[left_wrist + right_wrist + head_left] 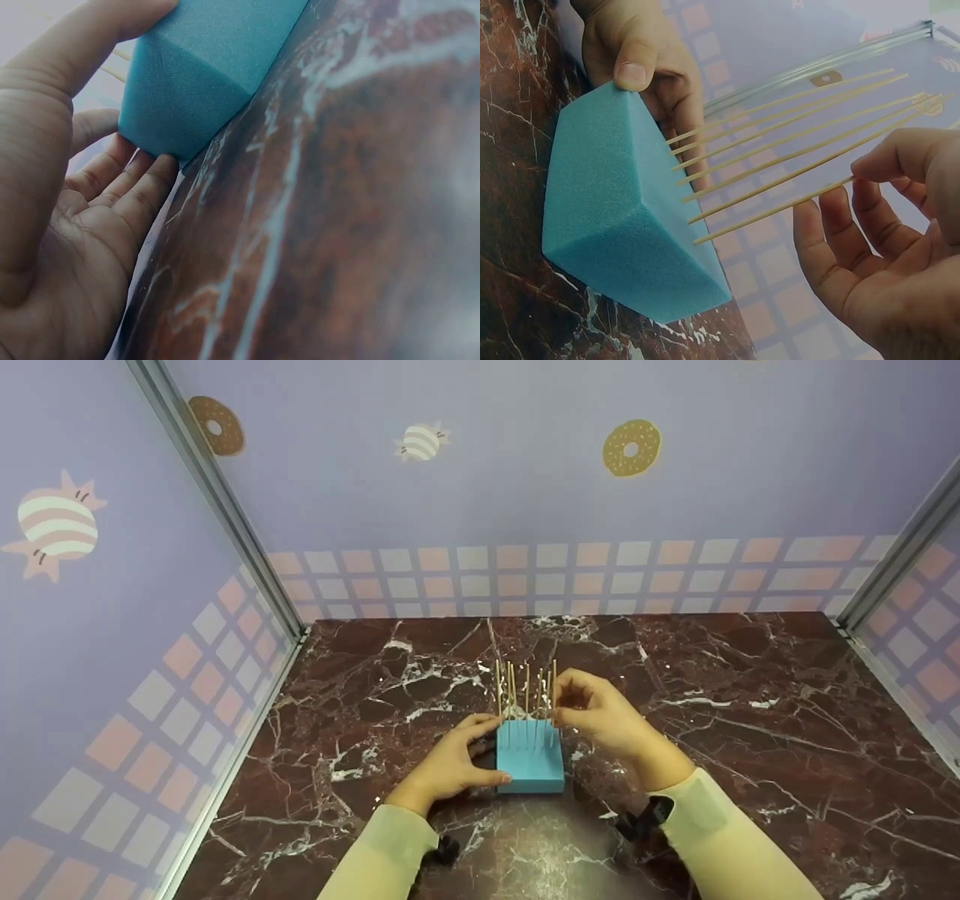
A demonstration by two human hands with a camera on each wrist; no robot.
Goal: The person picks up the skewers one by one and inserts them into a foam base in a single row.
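Note:
A light blue foam block (529,772) sits on the dark marbled table, with several thin wooden skewers (526,690) standing upright in its top. My left hand (448,757) grips the block from the left; its thumb presses the near corner, and the other fingers lie along the block's side, as the left wrist view shows. At the right end of the row, my right hand (606,714) pinches a skewer (750,220) between thumb and fingers partway up. The lower end of that skewer meets the foam at the end of a line of other skewers.
The marbled table (750,750) spreads around the block. Behind it stands a lilac wall (517,472) with a tile pattern, and another wall (75,660) rises on the left. Black wrist devices (643,819) are strapped under both sleeves.

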